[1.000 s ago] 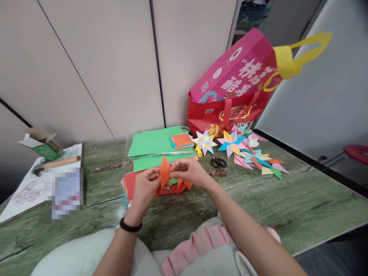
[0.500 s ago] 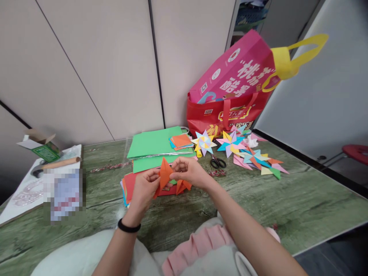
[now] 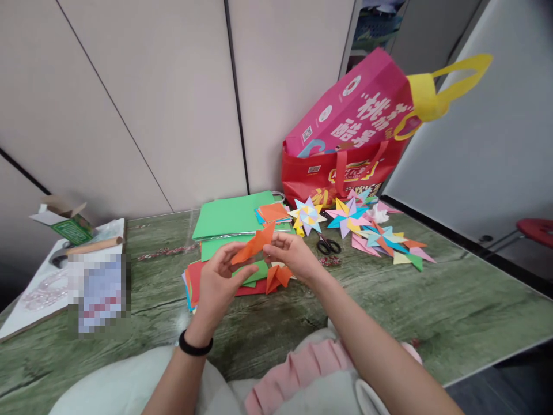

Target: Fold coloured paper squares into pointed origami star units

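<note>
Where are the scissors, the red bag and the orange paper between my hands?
Scissors (image 3: 329,248): head view, black handles.
Red bag (image 3: 320,180): head view, front panel.
Orange paper (image 3: 254,245): head view, folded middle.

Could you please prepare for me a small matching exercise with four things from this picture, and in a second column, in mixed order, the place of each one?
Things
1. Upper folded orange paper
2. Black-handled scissors
3. Pink box
4. Black band

Places
A. Around the left wrist
B. On the table, near the paper stars
C. Leaning, with its lower part hidden by the red bag
D. Between the left hand and the right hand

Right pairs: 1-D, 2-B, 3-C, 4-A
</note>
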`<move>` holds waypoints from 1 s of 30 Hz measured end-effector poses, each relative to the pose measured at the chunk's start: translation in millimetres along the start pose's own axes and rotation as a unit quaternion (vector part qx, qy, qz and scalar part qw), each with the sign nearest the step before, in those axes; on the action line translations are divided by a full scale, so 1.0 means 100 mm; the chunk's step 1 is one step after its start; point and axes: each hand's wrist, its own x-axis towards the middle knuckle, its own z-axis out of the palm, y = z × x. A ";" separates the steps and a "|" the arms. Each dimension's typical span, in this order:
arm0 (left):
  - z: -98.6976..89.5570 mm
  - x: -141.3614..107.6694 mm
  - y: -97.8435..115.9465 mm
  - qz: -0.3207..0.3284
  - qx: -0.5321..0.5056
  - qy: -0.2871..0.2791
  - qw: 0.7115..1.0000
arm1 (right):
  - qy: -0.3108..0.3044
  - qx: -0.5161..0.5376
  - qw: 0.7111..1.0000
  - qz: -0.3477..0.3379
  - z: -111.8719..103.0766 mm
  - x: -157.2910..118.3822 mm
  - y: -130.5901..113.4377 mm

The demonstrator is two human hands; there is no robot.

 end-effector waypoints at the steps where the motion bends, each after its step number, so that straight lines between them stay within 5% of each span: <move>1: 0.00 -0.01 0.00 0.012 0.024 0.009 1.000 | -0.002 0.010 1.000 -0.001 0.00 0.00 0.00; 11: 0.01 -0.04 -0.01 0.034 0.115 0.094 0.988 | -0.014 0.033 0.999 0.028 0.02 -0.01 0.02; 20: 0.05 -0.02 -0.04 0.012 0.036 0.144 0.989 | -0.020 0.004 1.000 0.006 0.07 -0.02 0.01; 30: 0.06 0.00 -0.01 -0.112 -0.089 0.097 0.985 | -0.004 -0.022 0.999 -0.028 0.12 -0.02 0.06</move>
